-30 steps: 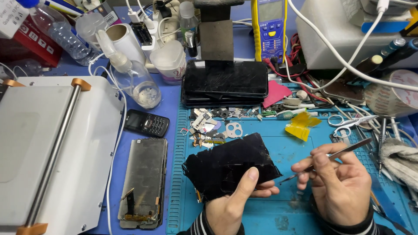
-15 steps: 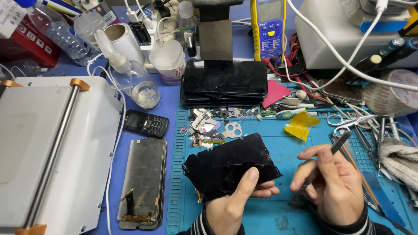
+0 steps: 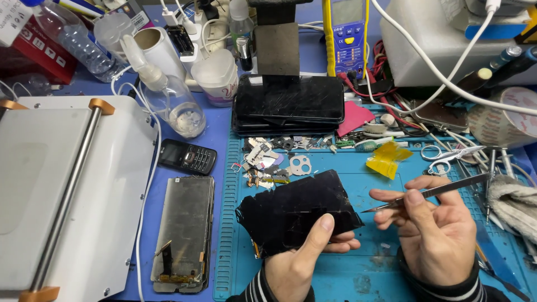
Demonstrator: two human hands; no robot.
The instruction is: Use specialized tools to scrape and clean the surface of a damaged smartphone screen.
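The left hand (image 3: 296, 263), low in the middle of the frame, is gripping a thin black sheet with torn edges (image 3: 299, 212), thumb on top. The right hand (image 3: 433, 235), at the lower right, is pinching thin metal tweezers (image 3: 425, 194), and the tip is pointing at the sheet's right edge without quite touching. The sheet is sitting above the blue work mat (image 3: 347, 268). A bare phone screen panel (image 3: 184, 232) is lying at the lower left, so the peeling looks done and the cleaning is left.
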